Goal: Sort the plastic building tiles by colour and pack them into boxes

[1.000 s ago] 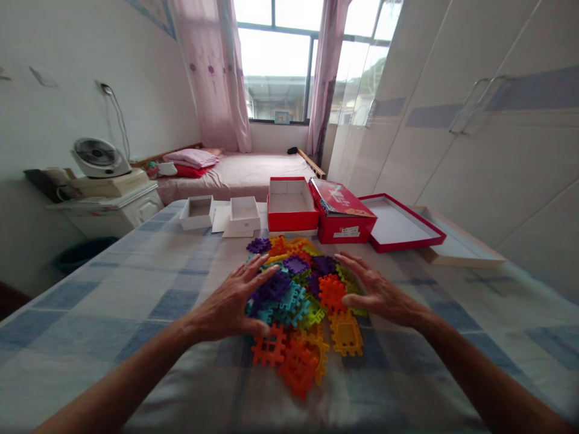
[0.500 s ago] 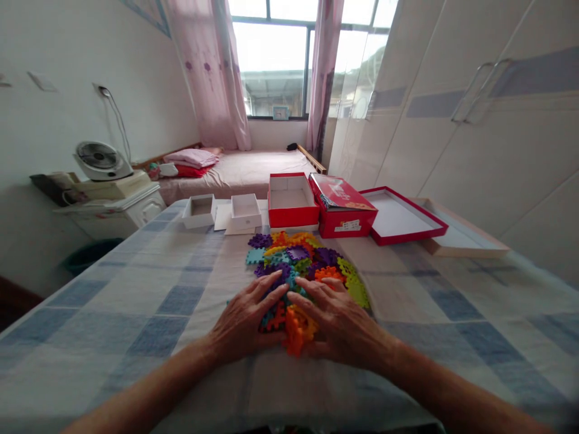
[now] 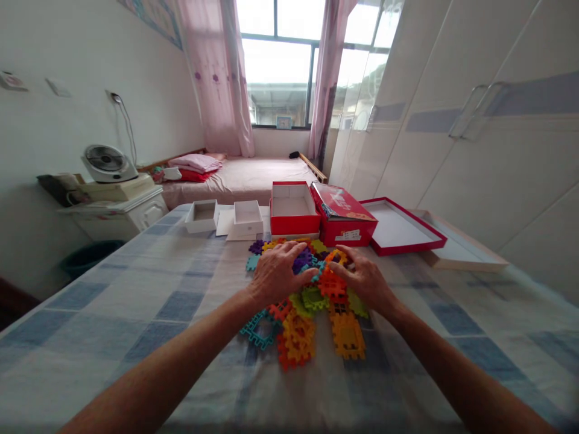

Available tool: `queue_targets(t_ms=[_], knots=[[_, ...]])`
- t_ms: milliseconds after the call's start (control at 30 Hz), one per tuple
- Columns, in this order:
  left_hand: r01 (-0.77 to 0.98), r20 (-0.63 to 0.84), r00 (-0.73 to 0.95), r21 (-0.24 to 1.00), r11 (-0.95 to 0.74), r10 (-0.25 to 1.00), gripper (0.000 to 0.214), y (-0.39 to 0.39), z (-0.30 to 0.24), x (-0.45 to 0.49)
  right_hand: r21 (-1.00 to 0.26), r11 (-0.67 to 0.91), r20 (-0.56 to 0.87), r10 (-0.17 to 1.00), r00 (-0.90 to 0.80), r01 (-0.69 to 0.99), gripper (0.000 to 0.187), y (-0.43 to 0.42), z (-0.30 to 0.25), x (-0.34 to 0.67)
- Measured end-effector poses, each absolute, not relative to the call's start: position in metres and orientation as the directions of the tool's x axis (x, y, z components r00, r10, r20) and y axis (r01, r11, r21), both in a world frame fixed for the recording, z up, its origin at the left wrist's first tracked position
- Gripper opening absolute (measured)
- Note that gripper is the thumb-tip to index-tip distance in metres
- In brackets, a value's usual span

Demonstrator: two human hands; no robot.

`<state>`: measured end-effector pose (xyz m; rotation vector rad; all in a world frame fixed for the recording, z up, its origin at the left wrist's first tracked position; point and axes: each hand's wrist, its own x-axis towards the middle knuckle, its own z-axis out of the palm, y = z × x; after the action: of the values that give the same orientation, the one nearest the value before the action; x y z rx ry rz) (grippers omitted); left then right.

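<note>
A heap of flat, toothed plastic tiles (image 3: 312,301) in orange, purple, teal, green and yellow lies on a blue-checked tablecloth (image 3: 136,301). My left hand (image 3: 278,271) rests palm down on the far left part of the heap, fingers spread and slightly curled. My right hand (image 3: 364,278) lies on the far right part in the same way, its fingertips almost meeting those of the left. Loose tiles, among them a teal one (image 3: 259,328) and an orange one (image 3: 347,334), lie nearer to me.
Behind the heap stand an open red box (image 3: 293,208), a tilted red lid (image 3: 346,214), a shallow red tray (image 3: 400,224) and two small white boxes (image 3: 226,217). A bed (image 3: 244,172) lies beyond, a fan (image 3: 108,164) at left, wardrobe doors at right.
Both hands have slid from the near edge of the heap to its far side. The tiles have spread out toward me, and several near ones now lie uncovered.
</note>
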<state>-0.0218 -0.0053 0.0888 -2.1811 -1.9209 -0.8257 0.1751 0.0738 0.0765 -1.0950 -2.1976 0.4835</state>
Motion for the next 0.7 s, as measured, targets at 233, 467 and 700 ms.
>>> queue_targets(t_ms=[233,467,700], knots=[[0.883,0.284,-0.316,0.437,0.171,0.905,0.057,-0.005,0.054,-0.092,-0.604,0.529,0.23,0.832,-0.506,0.596,0.074,0.073,0.057,0.215],[0.83,0.242,-0.169,0.558,0.005,0.956,0.052,-0.013,0.041,-0.069,-0.717,0.48,0.212,0.84,-0.499,0.505,0.064,0.031,0.041,0.202],[0.834,0.36,0.007,0.512,-0.203,0.933,0.043,-0.023,0.062,-0.042,-0.463,0.552,0.384,0.83,-0.404,0.694,0.049,0.026,0.063,0.194]])
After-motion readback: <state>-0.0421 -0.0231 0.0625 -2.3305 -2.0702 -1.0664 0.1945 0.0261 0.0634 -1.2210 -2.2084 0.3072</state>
